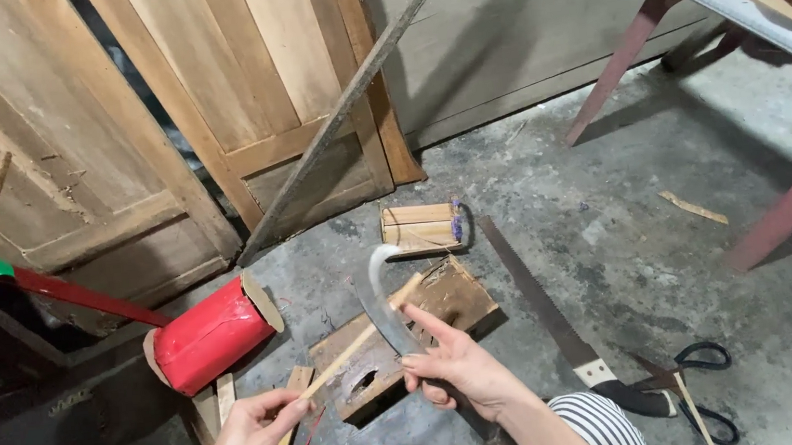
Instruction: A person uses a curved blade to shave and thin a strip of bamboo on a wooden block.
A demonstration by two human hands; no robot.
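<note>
1. the left hand (248,440) pinches a thin pale wooden stick (357,342), which slants up to the right.
2. the right hand (458,362) grips a curved grey metal blade (382,301) laid against the stick.
3. beneath them lies a worn brown wooden block (456,294) on the grey concrete floor (629,229).
4. a red cylinder with cardboard ends (211,333) lies to the left.
5. a long handsaw (545,310) and black-handled scissors (707,386) lie to the right.

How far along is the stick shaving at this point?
Done: cannot tell; no shavings stand out on the floor. In hand: left hand holds a thin wooden stick across the wooden block; right hand sets a curved blade against it. Left: the stick looks uneven, likely more shaving.
</note>
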